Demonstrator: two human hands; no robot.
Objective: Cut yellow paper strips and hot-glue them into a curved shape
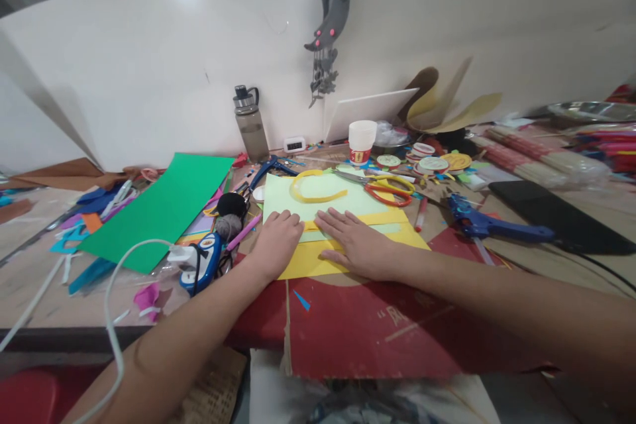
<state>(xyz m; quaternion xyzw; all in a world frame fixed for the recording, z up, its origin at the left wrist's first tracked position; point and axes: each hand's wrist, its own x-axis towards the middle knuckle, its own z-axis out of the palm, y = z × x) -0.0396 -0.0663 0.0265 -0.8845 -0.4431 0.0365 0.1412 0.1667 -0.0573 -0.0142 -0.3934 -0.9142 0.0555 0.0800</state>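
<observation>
My right hand lies flat with its fingers spread on a yellow strip that crosses the papers. My left hand rests at the strip's left end, its fingers curled and pressed together; what they hold, if anything, is hidden. Under both hands are a yellow sheet and a pale green sheet. A curved yellow strip lies on the pale green sheet, beyond my hands. Scissors with red and yellow handles lie beside it at the right.
A green sheet and a blue device with a white cable are at the left. A bottle and a paper cup stand at the back. Right are a blue glue gun and a black flat object. Red cardboard covers the front edge.
</observation>
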